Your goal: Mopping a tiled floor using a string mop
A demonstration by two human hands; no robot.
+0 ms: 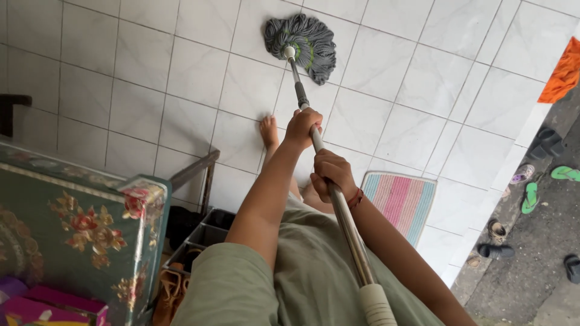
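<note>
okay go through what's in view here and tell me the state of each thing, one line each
left hand: closed around the mop handle, further down the pole
right hand: closed around the handle, nearer the body
mop: tilted, head forward
mop head: strands spread flat on the floor
floor tiles: white, wetness cannot be told
striped mat: lying flat
green sandals: lying apart outside
orange cloth: hanging at the frame edge

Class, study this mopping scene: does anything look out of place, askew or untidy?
The footwear outside the tiled floor's edge lies scattered, pairs split and pointing different ways. The striped mat sits at a slant. Both hands, left hand and right hand, grip the mop normally.
</note>
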